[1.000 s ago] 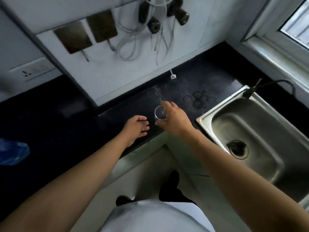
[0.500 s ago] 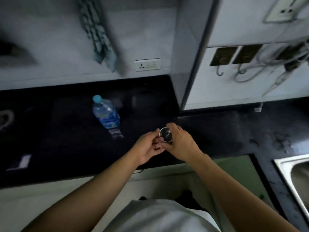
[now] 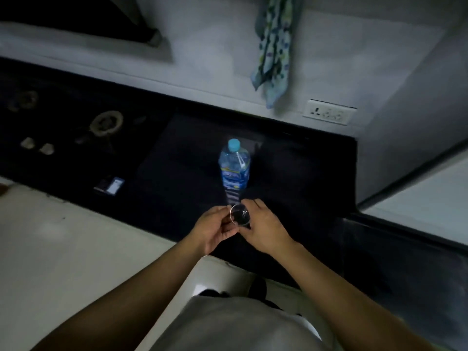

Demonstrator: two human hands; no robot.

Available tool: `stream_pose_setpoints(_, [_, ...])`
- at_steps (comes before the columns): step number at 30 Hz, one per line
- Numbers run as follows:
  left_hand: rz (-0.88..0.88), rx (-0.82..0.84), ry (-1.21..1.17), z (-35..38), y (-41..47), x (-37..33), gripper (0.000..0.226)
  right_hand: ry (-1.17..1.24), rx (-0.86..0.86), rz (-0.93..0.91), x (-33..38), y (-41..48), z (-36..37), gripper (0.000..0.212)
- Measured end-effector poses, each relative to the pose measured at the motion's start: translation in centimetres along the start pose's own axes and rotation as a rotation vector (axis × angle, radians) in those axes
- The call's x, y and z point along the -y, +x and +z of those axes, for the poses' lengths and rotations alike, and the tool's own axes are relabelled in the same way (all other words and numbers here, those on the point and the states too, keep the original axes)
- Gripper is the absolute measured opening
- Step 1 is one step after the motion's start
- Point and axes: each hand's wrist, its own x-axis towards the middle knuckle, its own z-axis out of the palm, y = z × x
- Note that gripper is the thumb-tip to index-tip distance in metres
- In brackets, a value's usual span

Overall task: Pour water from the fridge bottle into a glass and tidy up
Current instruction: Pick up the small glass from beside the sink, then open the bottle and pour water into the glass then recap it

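Near frame centre, my left hand (image 3: pixel 214 229) and right hand (image 3: pixel 266 228) grip the glass (image 3: pixel 240 215). Just above, the bottle (image 3: pixel 235 168) stands on the surface (image 3: pixel 177 168).

A small clear glass (image 3: pixel 239 216) with a round rim, mouth up, is held between my left hand (image 3: pixel 215 230) and my right hand (image 3: pixel 264 230), above the near edge of the black counter (image 3: pixel 304 173). Just beyond it on the counter stands a clear plastic water bottle (image 3: pixel 234 168), upright, with its light blue cap on and a blue label round its middle.
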Motion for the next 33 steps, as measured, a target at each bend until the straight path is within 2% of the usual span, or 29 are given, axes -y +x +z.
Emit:
stream_pose_setpoints(6, [-0.032, -0.141, 0.074, -2.7, 3.2, -0.1, 0.010, -0.078, 0.146, 0.033, 0.0, 3.7, 2.7, 0.068])
stream_pose_setpoints(12, [-0.099, -0.195, 0.213, -4.5, 6.2, -0.4, 0.014, -0.086, 0.186, 0.129, 0.0, 5.7, 5.4, 0.066])
stream_pose_setpoints(17, [-0.146, -0.149, 0.299, -6.0, 8.3, -1.3, 0.023, -0.077, 0.213, 0.228, 0.8, 7.2, 7.0, 0.065])
stream_pose_setpoints(22, [-0.136, -0.100, 0.437, -7.2, 9.7, -2.0, 0.024, -0.117, 0.176, 0.277, 1.5, 7.8, 8.1, 0.066])
stream_pose_setpoints(26, [-0.120, -0.035, 0.547, -7.7, 9.7, -2.6, 0.019, -0.183, 0.180, 0.319, 2.2, 7.3, 7.3, 0.081])
stream_pose_setpoints(28, [-0.068, -0.013, 0.593, -8.1, 10.0, -3.4, 0.013, -0.115, 0.105, 0.362, 2.8, 6.9, 6.0, 0.083])
stream_pose_setpoints(29, [-0.014, -0.008, 0.601, -8.3, 10.2, -4.1, 0.010, -0.026, 0.027, 0.400, 3.2, 6.8, 5.0, 0.078])
stream_pose_setpoints(31, [0.132, -0.037, 0.656, -8.4, 11.3, -5.9, 0.011, 0.134, -0.195, 0.428, 4.3, 7.1, 2.6, 0.060])
stream_pose_setpoints(33, [0.264, -0.063, 0.805, -7.8, 12.2, -8.2, 0.022, 0.168, -0.445, 0.361, 5.5, 8.3, -0.2, 0.047])
